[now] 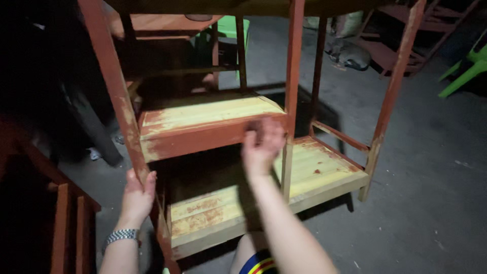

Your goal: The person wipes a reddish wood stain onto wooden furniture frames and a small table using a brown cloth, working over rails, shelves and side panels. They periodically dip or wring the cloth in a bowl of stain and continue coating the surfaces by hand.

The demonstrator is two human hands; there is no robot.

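I am looking down at a wooden rack (218,152), its square posts painted a worn red and its slatted shelves showing pale yellow wood where the paint is rubbing off in patches. My left hand (137,195) is wrapping a front post (114,86) low down, fingers pressed together along the red wood, a metal link watch (122,236) sitting on the wrist. My right hand (262,144) is lying against the red front edge of the upper shelf (203,119), just beside a middle post (291,91); it is blurring, and I cannot tell whether the fingers are spread or closed. The lower shelf (314,170) is lying flat beneath, and my right forearm is crossing in front of it. The rack is standing on a dull grey concrete floor (431,167) in a dim room. More red wooden frames (406,40) are crowding in behind, with green plastic chairs (469,63) at the far right and another red frame (66,223) at my left. A sandal (350,56) is lying on the floor beyond.
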